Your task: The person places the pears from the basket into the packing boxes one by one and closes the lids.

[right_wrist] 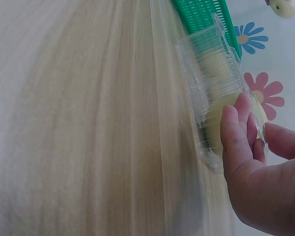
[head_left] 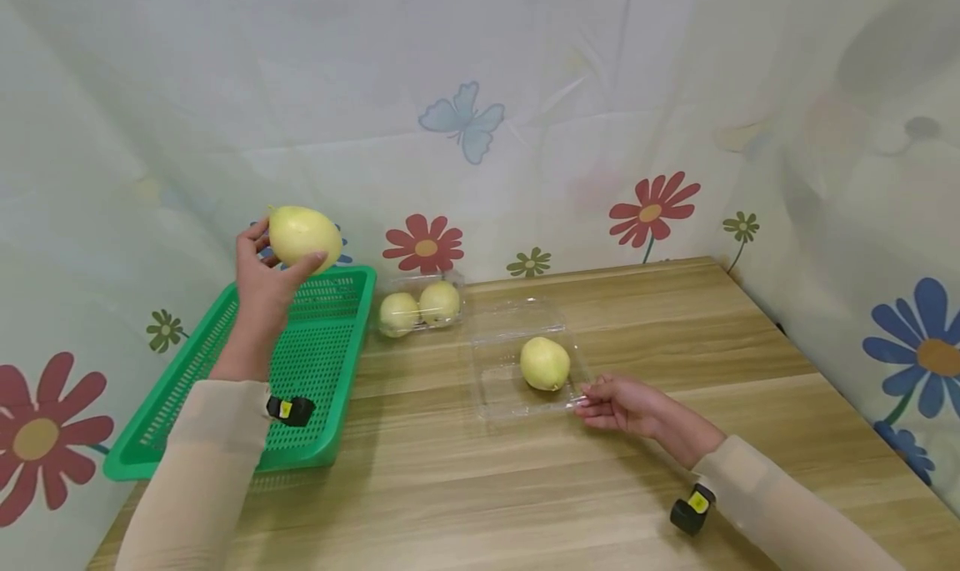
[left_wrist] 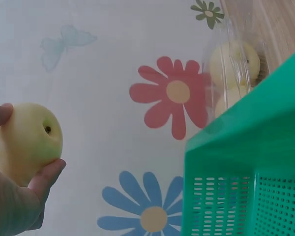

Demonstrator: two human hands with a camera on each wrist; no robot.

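Observation:
My left hand (head_left: 264, 275) grips a pale yellow pear (head_left: 303, 237) above the back of a green plastic basket (head_left: 348, 388). In the left wrist view, fingers and thumb lie around the pear (left_wrist: 32, 140), whose dark blossom end shows. On the table, an open clear plastic clamshell box (head_left: 495, 388) holds one pear (head_left: 545, 363) in its right half. My right hand (head_left: 626, 404) pinches the box's front right corner. The right wrist view shows thumb and fingers on either side of the clear rim (right_wrist: 260, 123).
A second clear box (head_left: 418, 325) with two pears stands by the wall, right of the basket. The wooden table (head_left: 450, 488) meets a flower-printed cloth (head_left: 555, 179) at the back. A black wrist camera (head_left: 690, 511) sits at each cuff.

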